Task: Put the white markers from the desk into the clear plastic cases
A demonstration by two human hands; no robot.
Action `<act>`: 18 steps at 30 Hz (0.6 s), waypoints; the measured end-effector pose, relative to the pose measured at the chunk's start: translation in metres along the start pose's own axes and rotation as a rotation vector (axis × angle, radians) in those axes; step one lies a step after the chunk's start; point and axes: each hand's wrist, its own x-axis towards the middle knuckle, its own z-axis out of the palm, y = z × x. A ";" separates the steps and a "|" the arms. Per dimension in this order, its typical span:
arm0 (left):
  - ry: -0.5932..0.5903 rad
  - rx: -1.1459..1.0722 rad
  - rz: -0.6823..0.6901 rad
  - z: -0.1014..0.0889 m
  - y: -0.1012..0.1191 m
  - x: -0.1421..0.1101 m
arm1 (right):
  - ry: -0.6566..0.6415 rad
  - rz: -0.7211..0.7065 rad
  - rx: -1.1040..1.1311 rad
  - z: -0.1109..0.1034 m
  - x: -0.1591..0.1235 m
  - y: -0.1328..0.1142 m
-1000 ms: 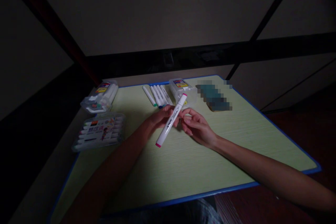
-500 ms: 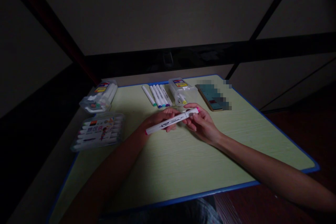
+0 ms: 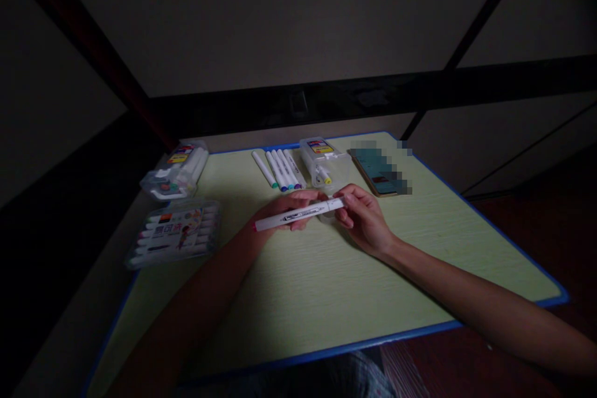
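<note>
Across both hands lies a white marker pen with a pink tip end at its left and black print along its barrel. My right hand pinches its right end between thumb and fingers, covering that end. Behind the barrel, my left hand curls its fingers round the pen, partly hidden by it. Just beyond the hands, several white markers with green, blue and purple ends lie side by side on the table. A clear plastic case next to them holds a yellow-ended marker.
At the left edge of the pale green, blue-rimmed table stands a clear marker case. A flat clear pack of markers lies nearer me. To the right of the middle case lies a phone-like slab, partly pixelated.
The marker has shifted slightly left and turned closer to level. My right hand has moved a little to the right, its fingers now covering the pink right end.
</note>
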 end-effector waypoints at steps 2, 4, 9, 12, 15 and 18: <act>0.010 -0.083 0.012 0.001 0.001 0.000 | 0.005 0.004 0.008 0.000 0.000 0.000; 0.045 -0.141 0.035 0.003 0.002 0.000 | 0.017 0.010 0.020 0.001 0.000 -0.001; 0.157 -0.230 0.112 0.007 0.005 -0.001 | 0.039 0.019 0.017 0.002 0.000 0.000; 0.155 -0.285 0.162 0.007 0.005 -0.002 | 0.028 0.005 0.018 0.002 0.000 0.000; 0.181 -0.327 0.188 0.007 0.005 -0.002 | 0.026 -0.001 0.020 0.002 0.000 0.001; 0.218 -0.366 0.202 0.009 0.007 -0.002 | 0.031 0.003 0.016 0.002 0.001 0.001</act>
